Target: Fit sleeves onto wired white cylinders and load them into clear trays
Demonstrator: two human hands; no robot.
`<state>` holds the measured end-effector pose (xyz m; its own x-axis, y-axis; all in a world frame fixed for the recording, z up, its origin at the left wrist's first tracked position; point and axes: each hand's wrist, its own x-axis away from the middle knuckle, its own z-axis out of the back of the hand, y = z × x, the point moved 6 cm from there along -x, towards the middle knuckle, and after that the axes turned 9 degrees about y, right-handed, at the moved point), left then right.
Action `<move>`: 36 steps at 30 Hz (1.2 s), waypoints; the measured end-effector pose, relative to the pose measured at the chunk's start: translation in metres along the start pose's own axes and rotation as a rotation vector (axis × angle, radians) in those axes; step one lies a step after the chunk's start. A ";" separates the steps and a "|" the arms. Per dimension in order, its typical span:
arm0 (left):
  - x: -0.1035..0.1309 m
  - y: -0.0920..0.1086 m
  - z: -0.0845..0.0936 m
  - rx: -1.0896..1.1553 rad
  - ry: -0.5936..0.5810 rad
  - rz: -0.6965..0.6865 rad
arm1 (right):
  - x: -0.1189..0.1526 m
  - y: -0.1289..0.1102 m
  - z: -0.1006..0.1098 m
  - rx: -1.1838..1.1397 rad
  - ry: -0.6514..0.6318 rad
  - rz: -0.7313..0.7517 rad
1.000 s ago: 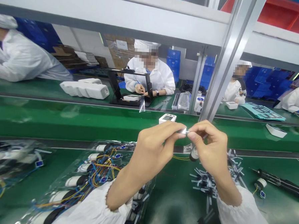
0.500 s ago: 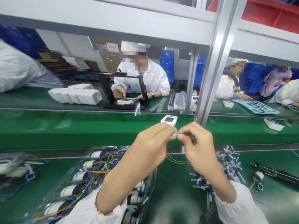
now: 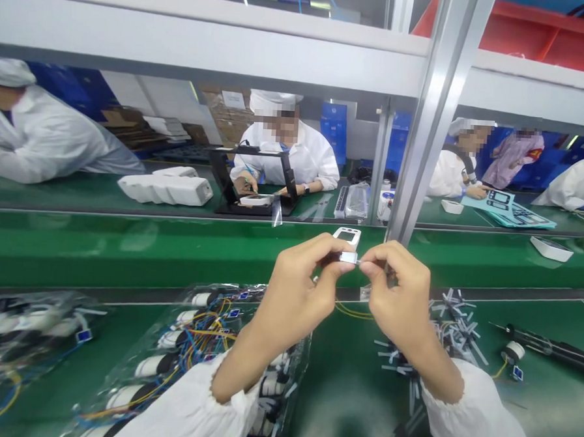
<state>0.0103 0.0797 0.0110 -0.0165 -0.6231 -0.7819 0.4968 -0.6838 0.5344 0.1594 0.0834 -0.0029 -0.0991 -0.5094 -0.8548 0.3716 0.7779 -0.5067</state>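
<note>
My left hand (image 3: 302, 281) pinches a small whitish rectangular piece (image 3: 348, 256) between thumb and fingertips. Against its right end, my right hand (image 3: 400, 283) is closed in a pinch on a thin pale end sticking out of the piece. How far that end runs inside the fingers is hidden. Just behind the fingertips, a white device with a small screen (image 3: 348, 235) lies on the green belt. Yellow wires (image 3: 353, 311) show on the bench below and between my hands.
A clear plastic bag (image 3: 187, 343) of white-and-black cylinders with coloured wires lies left. Right are a pile of small grey-white strips (image 3: 455, 331), a wired cylinder (image 3: 514, 351) and a black pen-like tool (image 3: 550, 343). A metal post (image 3: 431, 121) rises ahead; co-workers sit beyond the belt.
The view has shifted slightly. My left hand has turned so the whitish piece shows more of its face; both hands keep their pinch close together.
</note>
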 end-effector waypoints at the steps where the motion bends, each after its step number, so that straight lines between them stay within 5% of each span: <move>1: 0.001 0.002 -0.001 -0.009 0.010 -0.028 | 0.001 -0.002 0.000 0.029 0.026 0.030; 9: 0.004 0.010 -0.007 -0.055 0.040 -0.182 | 0.007 -0.004 -0.003 0.118 0.073 0.054; 17: 0.008 -0.006 -0.027 -0.068 -0.131 -0.234 | -0.002 0.031 -0.003 0.064 -0.303 -0.257; 21: 0.003 -0.028 -0.027 -0.004 -0.318 -0.047 | -0.009 0.039 -0.003 0.001 -0.391 -0.319; 30: 0.012 -0.054 0.018 -0.082 -0.806 0.288 | -0.006 0.041 0.006 -0.190 -0.179 -0.470; 36: 0.011 -0.053 0.074 -0.165 -0.741 0.308 | 0.007 0.059 -0.004 -0.082 -0.332 -0.455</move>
<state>-0.0801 0.0807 -0.0025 -0.3987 -0.9026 -0.1622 0.6931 -0.4124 0.5912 0.1772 0.1272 -0.0397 0.0682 -0.8781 -0.4736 0.2853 0.4720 -0.8341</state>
